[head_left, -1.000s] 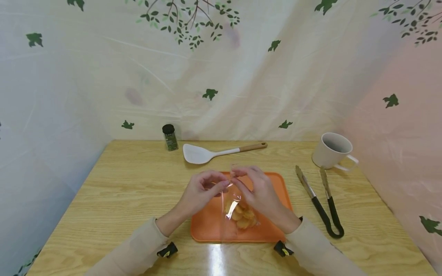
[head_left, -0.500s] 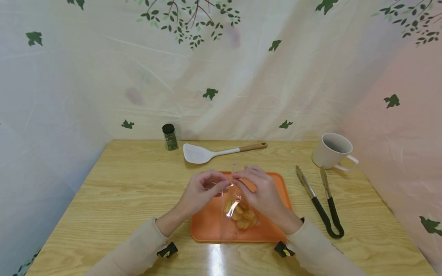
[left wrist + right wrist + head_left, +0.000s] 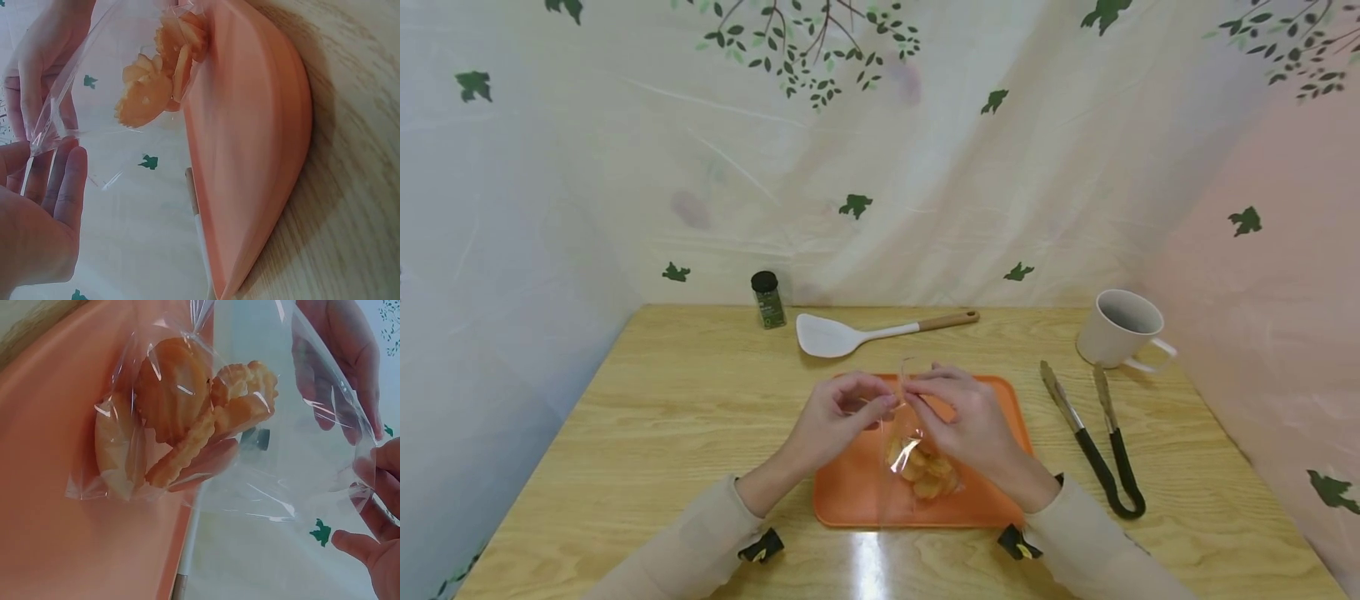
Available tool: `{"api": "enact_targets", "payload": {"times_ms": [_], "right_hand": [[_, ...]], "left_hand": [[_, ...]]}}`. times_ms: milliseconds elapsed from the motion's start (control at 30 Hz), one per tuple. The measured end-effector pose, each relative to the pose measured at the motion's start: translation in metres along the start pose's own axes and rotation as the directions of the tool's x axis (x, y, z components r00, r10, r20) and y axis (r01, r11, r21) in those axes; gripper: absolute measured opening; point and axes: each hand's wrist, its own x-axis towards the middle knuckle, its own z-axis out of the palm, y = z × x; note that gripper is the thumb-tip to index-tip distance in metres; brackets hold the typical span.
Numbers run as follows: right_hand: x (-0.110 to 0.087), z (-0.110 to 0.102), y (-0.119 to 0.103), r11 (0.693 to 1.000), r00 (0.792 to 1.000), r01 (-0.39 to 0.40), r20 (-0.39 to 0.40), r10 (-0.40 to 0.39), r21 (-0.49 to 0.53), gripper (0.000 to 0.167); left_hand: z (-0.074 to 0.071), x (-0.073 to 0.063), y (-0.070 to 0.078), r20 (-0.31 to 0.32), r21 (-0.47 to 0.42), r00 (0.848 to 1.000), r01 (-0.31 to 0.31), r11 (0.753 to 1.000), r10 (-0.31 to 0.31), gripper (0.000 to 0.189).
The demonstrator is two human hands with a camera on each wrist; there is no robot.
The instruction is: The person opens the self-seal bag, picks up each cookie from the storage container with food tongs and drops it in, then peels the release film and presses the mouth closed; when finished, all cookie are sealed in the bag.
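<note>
A clear plastic bag point(image 3: 908, 446) holds several yellow-orange crinkled chips point(image 3: 172, 390) and hangs upright over an orange tray point(image 3: 844, 500). At its top edge my left hand point(image 3: 838, 417) pinches the film from the left. Opposite it, my right hand point(image 3: 972, 421) grips the same edge between thumb and fingers, the two sets of fingertips almost meeting. The left wrist view has the left hand point(image 3: 47, 219) and the right hand point(image 3: 47, 69) both at the bag's top. Whether the bag's mouth is sealed I cannot tell. In the right wrist view the chips fill its lower end.
A white spatula point(image 3: 831, 336) with a wooden handle lies behind the tray, beside a black-capped spice jar point(image 3: 768, 302). To the right are black-handled tongs point(image 3: 1101, 467) and a white mug point(image 3: 1116, 333). A patterned cloth point(image 3: 880, 208) hangs behind the wooden table point(image 3: 662, 417).
My right fingers have shifted slightly on the bag's top, and a bit of film now stands up more between the hands. The left hand stays nearly still.
</note>
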Motion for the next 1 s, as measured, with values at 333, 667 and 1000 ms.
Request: {"api": "enact_targets", "payload": {"times_ms": [333, 667, 1000], "right_hand": [[-0.0022, 0.0032, 0.0049, 1.000, 1.000, -0.010, 0.016, 0.010, 0.024, 0.029], [-0.0013, 0.0022, 0.0042, 0.999, 0.999, 0.020, -0.027, -0.019, 0.036, 0.018], [0.0000, 0.0024, 0.0074, 0.992, 0.991, 0.120, -0.055, -0.122, -0.041, 0.011]], "left_hand": [[-0.0009, -0.0013, 0.0000, -0.007, -0.016, 1.000, 0.020, 1.000, -0.020, 0.008], [-0.0007, -0.0005, 0.0026, -0.003, 0.020, 1.000, 0.003, 1.000, -0.003, 0.007], [-0.0001, -0.0007, 0.0044, 0.004, 0.050, 1.000, 0.013, 0.999, -0.013, 0.007]]}}
